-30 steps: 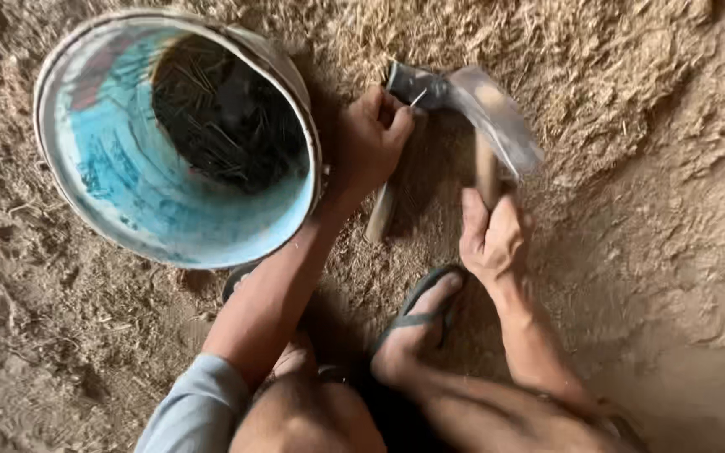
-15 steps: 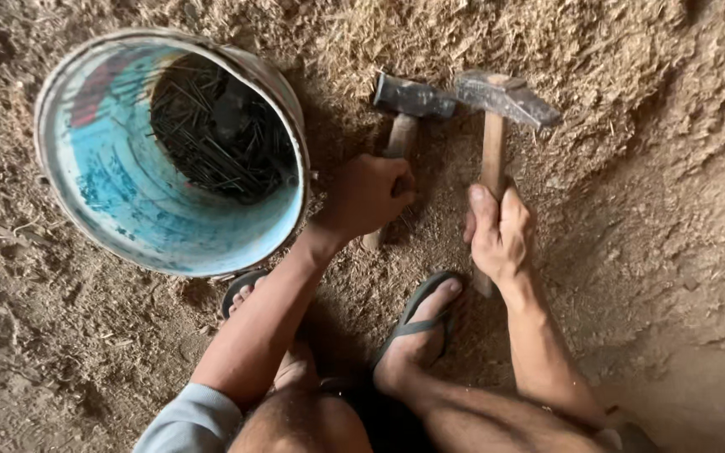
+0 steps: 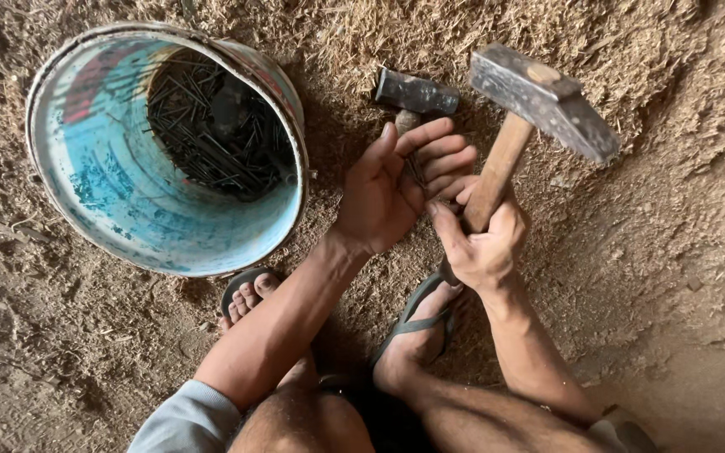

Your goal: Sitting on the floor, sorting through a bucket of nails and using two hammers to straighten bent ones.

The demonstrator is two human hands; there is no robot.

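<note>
My left hand (image 3: 388, 189) is turned palm up with its fingers spread, and a thin dark nail (image 3: 415, 172) lies across them. My right hand (image 3: 484, 243) grips the wooden handle of a hammer (image 3: 539, 101), whose rusty steel head is raised and tilted up to the right. The right thumb touches the left fingertips. A second hammer head (image 3: 417, 92) rests on the ground just beyond my left hand, its handle mostly hidden under the palm.
A round metal bucket (image 3: 111, 193), blue inside, lies tilted at the left with several dark nails (image 3: 211, 126) heaped in it. My feet in flip-flops (image 3: 417, 315) rest below the hands. The ground is dirt strewn with sawdust and chaff.
My left hand has lifted off the ground and turned palm up with the nail. My right hand has slid up the handle and raised the hammer head up to the right.
</note>
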